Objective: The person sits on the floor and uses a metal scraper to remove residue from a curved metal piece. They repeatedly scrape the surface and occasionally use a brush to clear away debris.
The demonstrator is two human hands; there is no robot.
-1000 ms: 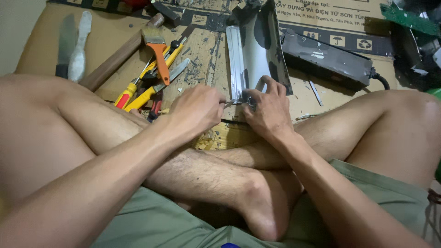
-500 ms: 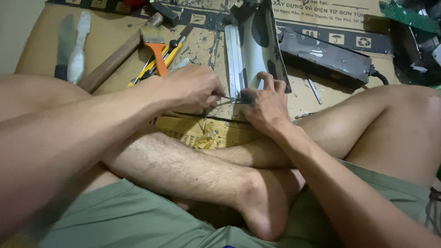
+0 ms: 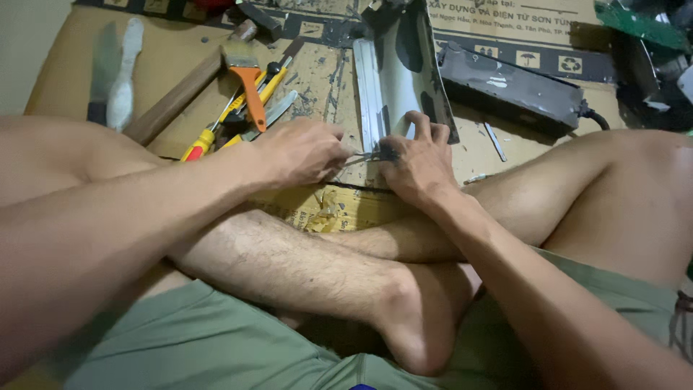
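Observation:
I sit cross-legged on flattened cardboard (image 3: 173,65). My left hand (image 3: 299,152) is closed around a thin metal tool (image 3: 359,157) whose tip points right toward my other hand. My right hand (image 3: 419,162) presses down on the near end of a long grey metal panel (image 3: 397,79) that lies lengthwise away from me, fingers curled over its edge. The tool tip meets the panel's near end right between the two hands; the exact contact spot is hidden by my fingers.
Left of the panel lie yellow-handled screwdrivers (image 3: 216,133), an orange-handled brush (image 3: 249,76) and a wooden handle (image 3: 177,97). A white rag (image 3: 119,79) sits far left. A black rectangular box (image 3: 516,87) with a cable lies right of the panel. My bare legs (image 3: 303,267) cross in front.
My left hand has moved up and right toward the panel's end, uncovering the screwdrivers. The view has shifted slightly; my right hand stays on the panel.

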